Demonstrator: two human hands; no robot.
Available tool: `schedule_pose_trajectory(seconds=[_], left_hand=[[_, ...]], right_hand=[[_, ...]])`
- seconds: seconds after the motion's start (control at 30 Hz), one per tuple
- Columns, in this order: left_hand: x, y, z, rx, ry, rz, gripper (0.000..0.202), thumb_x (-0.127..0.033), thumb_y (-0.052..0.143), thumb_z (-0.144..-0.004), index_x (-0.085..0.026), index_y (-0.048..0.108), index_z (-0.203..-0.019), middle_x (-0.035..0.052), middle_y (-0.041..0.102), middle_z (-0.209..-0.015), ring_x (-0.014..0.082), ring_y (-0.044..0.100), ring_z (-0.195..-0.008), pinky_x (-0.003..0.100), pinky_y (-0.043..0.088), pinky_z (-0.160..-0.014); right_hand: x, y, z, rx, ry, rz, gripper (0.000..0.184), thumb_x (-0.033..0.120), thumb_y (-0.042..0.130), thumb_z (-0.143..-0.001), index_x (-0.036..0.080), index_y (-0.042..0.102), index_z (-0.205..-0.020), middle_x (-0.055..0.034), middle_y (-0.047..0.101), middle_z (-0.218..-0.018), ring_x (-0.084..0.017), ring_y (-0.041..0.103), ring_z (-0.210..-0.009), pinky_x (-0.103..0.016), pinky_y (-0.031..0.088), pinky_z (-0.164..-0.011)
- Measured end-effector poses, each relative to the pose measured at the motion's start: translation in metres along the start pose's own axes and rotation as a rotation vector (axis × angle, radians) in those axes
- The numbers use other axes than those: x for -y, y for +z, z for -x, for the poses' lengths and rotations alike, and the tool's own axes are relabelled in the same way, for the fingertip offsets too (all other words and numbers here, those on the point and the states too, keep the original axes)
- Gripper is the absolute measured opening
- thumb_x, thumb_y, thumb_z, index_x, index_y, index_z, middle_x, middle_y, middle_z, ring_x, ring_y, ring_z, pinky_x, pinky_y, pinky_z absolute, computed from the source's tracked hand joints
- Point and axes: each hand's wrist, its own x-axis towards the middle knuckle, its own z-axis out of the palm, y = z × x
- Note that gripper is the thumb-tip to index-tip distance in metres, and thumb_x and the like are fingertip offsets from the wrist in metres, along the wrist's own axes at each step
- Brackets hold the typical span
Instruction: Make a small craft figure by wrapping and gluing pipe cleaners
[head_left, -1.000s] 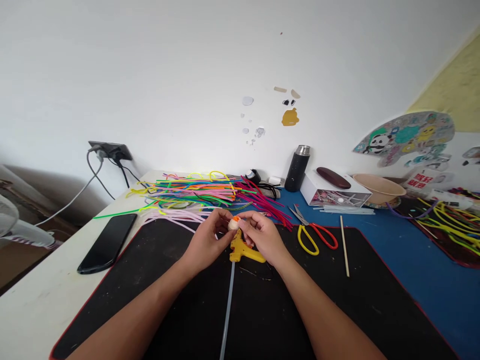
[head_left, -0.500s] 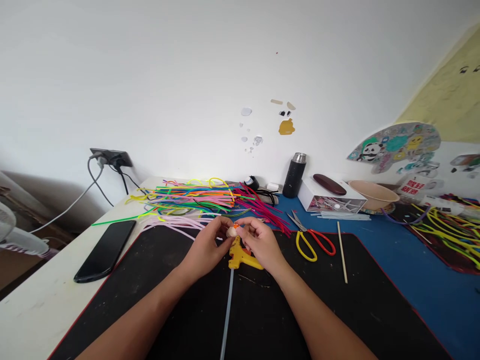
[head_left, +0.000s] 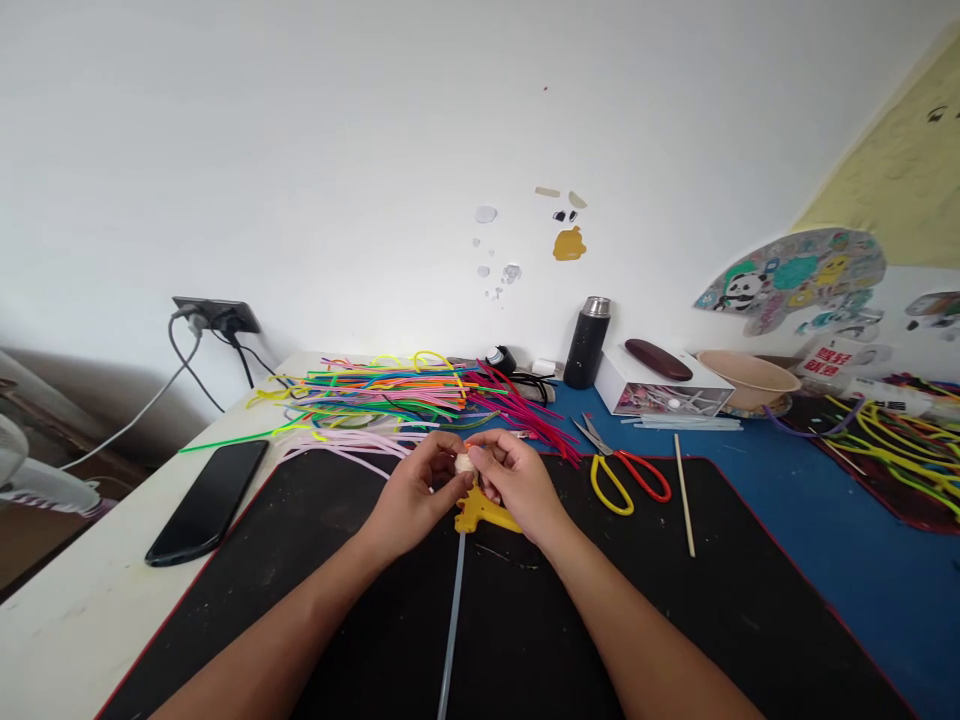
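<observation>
Between my fingertips is a small cream-coloured ball-like piece [head_left: 464, 464] with a bit of orange at its top; its exact kind is too small to tell. My left hand [head_left: 421, 492] is closed on its left side, thumb and forefinger pinching. From the right, my right hand [head_left: 517, 485] pinches at the orange bit, fingers curled. Just below lies a yellow hot glue gun [head_left: 480, 511] on the black mat [head_left: 360, 600], its nozzle partly hidden by my hands. A long translucent glue stick [head_left: 453, 620] sticks out of its back toward me.
Colourful pipe cleaners [head_left: 390, 390] are heaped behind my hands. Scissors [head_left: 613, 467] and a wooden stick [head_left: 684, 495] lie to the right, a phone [head_left: 208, 503] to the left. A black flask [head_left: 588, 343], white box [head_left: 660, 380] and bowl [head_left: 750, 380] stand behind.
The cream piece has turned slightly between my fingers, and less of the orange bit shows. Both hands stay in nearly the same place. The whole view has shifted a little.
</observation>
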Motion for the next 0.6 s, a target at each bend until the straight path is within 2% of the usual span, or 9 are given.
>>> schedule_pose_trajectory(seconds=[0.23, 0.6], left_hand=[[-0.0015, -0.0043, -0.0057, -0.015, -0.081, 0.178, 0.040, -0.043, 0.086, -0.085, -0.022, 0.054, -0.100, -0.0021, 0.068, -0.082, 0.0142, 0.070, -0.069, 0.027, 0.058, -0.066], [-0.0070, -0.0072, -0.0074, 0.004, -0.155, 0.291, 0.041, -0.035, 0.090, -0.080, -0.021, 0.057, -0.101, -0.0029, 0.069, -0.087, 0.0126, 0.072, -0.065, 0.026, 0.061, -0.064]], right_hand=[[0.0035, -0.0006, 0.0010, -0.028, -0.036, 0.026, 0.039, 0.053, 0.081, -0.083, 0.023, 0.068, -0.102, 0.0080, 0.050, -0.064, -0.009, 0.044, -0.046, -0.024, 0.034, -0.044], [0.0058, -0.0029, 0.0020, 0.000, -0.093, 0.148, 0.029, 0.050, 0.076, -0.089, 0.023, 0.066, -0.095, 0.0066, 0.052, -0.065, -0.012, 0.048, -0.049, -0.025, 0.038, -0.047]])
